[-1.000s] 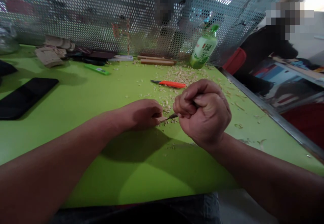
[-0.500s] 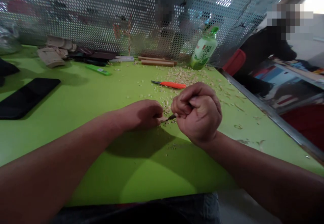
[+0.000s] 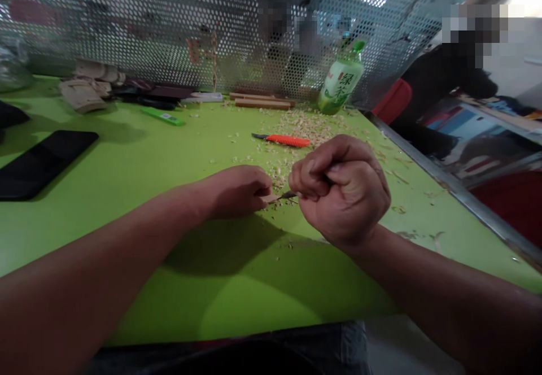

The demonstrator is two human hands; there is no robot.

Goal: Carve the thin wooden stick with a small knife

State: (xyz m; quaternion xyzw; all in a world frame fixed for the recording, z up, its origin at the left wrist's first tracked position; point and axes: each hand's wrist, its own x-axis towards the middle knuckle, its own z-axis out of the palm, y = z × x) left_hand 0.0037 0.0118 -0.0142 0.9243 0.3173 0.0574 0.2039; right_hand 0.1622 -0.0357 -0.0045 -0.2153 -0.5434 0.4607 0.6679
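Note:
My left hand (image 3: 241,190) is closed low over the table, pinching a small piece of pale wood (image 3: 270,198) whose end sticks out past the fingertips. My right hand (image 3: 341,191) makes a fist around a carving tool; its handle is hidden in the palm. Only the dark metal end of the carving tool (image 3: 288,195) shows, its tip at the wood's edge. Beyond the fists lies an orange-handled knife (image 3: 288,140), with pale wood shavings (image 3: 305,123) around it.
On the green table (image 3: 237,301) are a black phone (image 3: 46,163), a light-green box-like strip (image 3: 162,116), wooden strips (image 3: 262,103) and a green tea bottle (image 3: 341,78). A perforated metal screen (image 3: 161,30) stands behind. A person in dark clothes (image 3: 444,75) is at right.
My right fist has shifted slightly right and turned a little, still around the tool. My left hand has barely moved and keeps its hold on the wood.

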